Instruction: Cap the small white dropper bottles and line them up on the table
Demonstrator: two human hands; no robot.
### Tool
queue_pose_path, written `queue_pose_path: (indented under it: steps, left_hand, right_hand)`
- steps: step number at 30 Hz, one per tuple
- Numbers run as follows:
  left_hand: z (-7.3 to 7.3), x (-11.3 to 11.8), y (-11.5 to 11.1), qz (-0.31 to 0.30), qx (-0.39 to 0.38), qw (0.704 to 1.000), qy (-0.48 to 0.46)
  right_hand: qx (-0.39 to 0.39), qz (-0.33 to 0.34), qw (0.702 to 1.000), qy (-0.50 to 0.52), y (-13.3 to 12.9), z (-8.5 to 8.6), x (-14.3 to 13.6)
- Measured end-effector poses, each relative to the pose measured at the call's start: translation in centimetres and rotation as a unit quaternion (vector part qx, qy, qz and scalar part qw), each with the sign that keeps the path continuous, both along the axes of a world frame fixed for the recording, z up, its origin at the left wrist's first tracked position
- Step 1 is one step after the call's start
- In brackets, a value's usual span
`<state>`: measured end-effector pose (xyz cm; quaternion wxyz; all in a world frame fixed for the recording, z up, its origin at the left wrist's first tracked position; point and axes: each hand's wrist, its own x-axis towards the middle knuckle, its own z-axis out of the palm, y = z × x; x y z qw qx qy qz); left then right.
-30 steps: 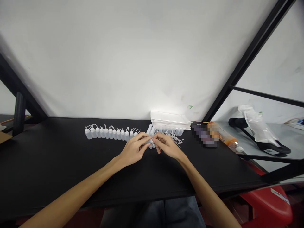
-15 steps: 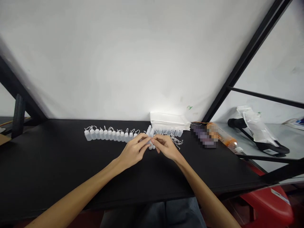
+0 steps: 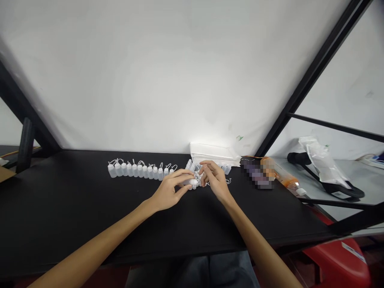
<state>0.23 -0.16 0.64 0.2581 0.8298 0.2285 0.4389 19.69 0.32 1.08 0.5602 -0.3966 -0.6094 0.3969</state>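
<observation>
My left hand [image 3: 171,190] grips a small translucent white bottle [image 3: 191,182], which lies on its side between thumb and fingers with its capped end to the right. My right hand [image 3: 215,179] is just to the right, apart from that bottle. Its fingers are bent and spread over a cluster of small white caps [image 3: 198,178], and I see nothing held in them. To the left runs a row of several upright white bottles [image 3: 138,171] with thin white cord loops at their tops. Behind my hands stand more bottles [image 3: 189,164], partly hidden.
A stack of white sheets or bags [image 3: 213,152] lies against the wall. Loose white cords [image 3: 228,181] are right of my right hand. Further right lie a blurred purple item [image 3: 258,174] and an orange-labelled bottle [image 3: 286,180]. Black frame bars [image 3: 300,92] rise at the sides.
My hands were together at the bottle and have come apart. The right hand has let go and moved slightly right over the caps. The left hand keeps the bottle, now lower and tipped sideways.
</observation>
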Motion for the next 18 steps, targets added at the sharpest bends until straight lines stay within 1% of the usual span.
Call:
queue_pose_path:
  steps: [1,3,6,8,10,15,18]
  left_hand:
    - [0.3,0.1,-0.3,-0.029,-0.05,0.998,-0.019]
    - [0.9,0.2,-0.7,-0.083,-0.137,0.985,-0.062]
    - [1.6,0.2,-1.0,-0.134,-0.224,0.959,-0.109]
    - [1.8,0.1,-0.9,-0.151,-0.264,0.944,-0.125]
    - [1.8,-0.1,-0.7,-0.159,-0.29,0.933,-0.141]
    - [1.6,-0.3,-0.4,-0.168,-0.334,0.908,-0.188]
    - [1.8,-0.2,-0.4,-0.183,-0.388,0.874,-0.228]
  right_hand:
    - [-0.008,0.002,1.0,0.01,0.0,0.0,-0.1]
    - [-0.035,0.027,0.999,0.015,0.0,-0.1,-0.3]
    - [-0.07,0.087,0.994,0.009,-0.2,0.0,-0.4]
    - [-0.078,0.119,0.99,-0.002,-0.4,0.1,-0.5]
    - [-0.07,0.135,0.988,-0.016,-0.5,0.1,-0.5]
    - [-0.041,0.143,0.988,-0.027,-0.7,-0.1,-0.7]
    - [-0.049,0.143,0.988,-0.024,-0.7,-0.3,-0.9]
